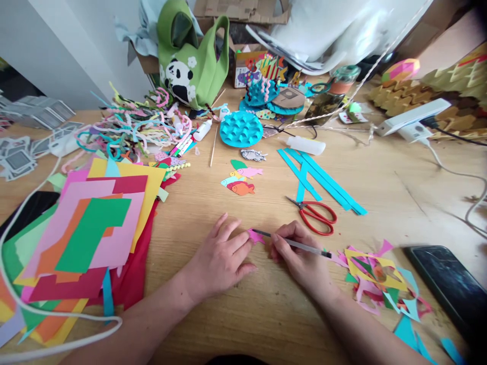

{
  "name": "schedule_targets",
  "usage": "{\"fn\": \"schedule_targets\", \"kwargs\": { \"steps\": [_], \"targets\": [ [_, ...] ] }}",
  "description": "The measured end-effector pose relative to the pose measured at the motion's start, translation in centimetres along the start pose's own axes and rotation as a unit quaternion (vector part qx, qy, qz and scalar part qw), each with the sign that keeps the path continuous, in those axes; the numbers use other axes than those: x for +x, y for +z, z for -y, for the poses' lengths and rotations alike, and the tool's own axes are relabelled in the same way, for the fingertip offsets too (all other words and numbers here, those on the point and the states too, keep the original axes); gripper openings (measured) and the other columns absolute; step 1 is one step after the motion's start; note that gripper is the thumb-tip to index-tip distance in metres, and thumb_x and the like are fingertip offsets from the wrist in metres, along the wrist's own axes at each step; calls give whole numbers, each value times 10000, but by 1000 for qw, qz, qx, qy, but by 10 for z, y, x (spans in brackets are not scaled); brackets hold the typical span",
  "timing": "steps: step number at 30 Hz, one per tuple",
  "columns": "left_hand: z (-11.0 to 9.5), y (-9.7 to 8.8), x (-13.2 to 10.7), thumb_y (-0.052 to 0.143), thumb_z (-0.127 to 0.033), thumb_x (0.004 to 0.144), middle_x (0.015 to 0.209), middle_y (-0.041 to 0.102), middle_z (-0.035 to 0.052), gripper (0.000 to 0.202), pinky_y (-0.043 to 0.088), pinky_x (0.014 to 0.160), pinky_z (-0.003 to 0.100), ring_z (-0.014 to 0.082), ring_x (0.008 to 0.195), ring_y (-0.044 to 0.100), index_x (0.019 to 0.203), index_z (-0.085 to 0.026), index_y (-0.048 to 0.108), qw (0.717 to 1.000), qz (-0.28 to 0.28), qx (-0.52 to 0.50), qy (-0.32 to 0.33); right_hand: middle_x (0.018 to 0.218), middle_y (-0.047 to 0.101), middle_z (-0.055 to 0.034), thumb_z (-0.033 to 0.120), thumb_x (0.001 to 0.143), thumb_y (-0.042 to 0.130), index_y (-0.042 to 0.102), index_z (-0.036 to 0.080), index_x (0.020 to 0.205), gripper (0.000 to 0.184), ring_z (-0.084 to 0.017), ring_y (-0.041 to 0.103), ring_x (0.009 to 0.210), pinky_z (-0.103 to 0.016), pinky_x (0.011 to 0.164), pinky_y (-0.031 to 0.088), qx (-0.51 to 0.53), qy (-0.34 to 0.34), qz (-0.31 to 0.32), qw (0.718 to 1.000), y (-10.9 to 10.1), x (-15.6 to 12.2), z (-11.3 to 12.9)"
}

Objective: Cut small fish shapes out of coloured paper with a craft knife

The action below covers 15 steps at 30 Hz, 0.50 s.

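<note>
My right hand (300, 251) grips a slim grey pen (306, 246), its tip at a small magenta paper cutout (257, 236) on the table. The cutout looks like a fish; my fingers partly cover it. My left hand (224, 251) lies with fingers stretched out, the fingertips touching the cutout's left edge. Just beyond my hands is a cluster of colourful paper fish (243, 177). Red-handled scissors (315, 215) lie past my right hand, their blades slightly apart beside several blue paper strips (323, 177).
Stacked coloured paper (95, 233) fills the left side, with tangled pipe cleaners (140, 124) behind. Paper scraps (380, 279) and a phone (449, 284) lie right. A blue egg-carton-like disc (241, 129), glue bottle (306, 145) and green panda bag (194, 66) stand farther back.
</note>
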<state>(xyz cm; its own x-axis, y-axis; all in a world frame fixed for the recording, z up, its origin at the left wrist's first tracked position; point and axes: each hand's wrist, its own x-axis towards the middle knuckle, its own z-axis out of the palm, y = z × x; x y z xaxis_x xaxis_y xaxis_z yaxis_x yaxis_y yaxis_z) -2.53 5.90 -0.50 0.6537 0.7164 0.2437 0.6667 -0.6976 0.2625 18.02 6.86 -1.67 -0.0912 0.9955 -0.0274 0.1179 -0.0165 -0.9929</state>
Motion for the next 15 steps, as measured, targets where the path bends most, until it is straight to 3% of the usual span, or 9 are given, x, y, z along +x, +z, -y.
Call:
{"fn": "schedule_targets", "kwargs": {
  "steps": [6, 15],
  "targets": [
    [-1, -1, 0, 559, -410, 926, 1184, 644, 94, 397, 434, 1038, 462, 317, 1199, 482, 1180, -111, 615, 1000, 9, 0, -1, 529, 589, 20, 368, 885, 634, 509, 209, 744, 246, -116, 532, 429, -223, 417, 412, -7, 3, 10, 1000, 0, 1, 1],
    [-1, -3, 1, 591, -420, 907, 1145, 636, 91, 411, 472, 963, 443, 298, 1120, 497, 1186, -118, 601, 1000, 29, 0, -8, 537, 597, 14, 379, 878, 643, 510, 211, 742, 254, -118, 545, 447, -222, 430, 418, -13, 18, 17, 1000, 1, 1, 4]
  ]
}}
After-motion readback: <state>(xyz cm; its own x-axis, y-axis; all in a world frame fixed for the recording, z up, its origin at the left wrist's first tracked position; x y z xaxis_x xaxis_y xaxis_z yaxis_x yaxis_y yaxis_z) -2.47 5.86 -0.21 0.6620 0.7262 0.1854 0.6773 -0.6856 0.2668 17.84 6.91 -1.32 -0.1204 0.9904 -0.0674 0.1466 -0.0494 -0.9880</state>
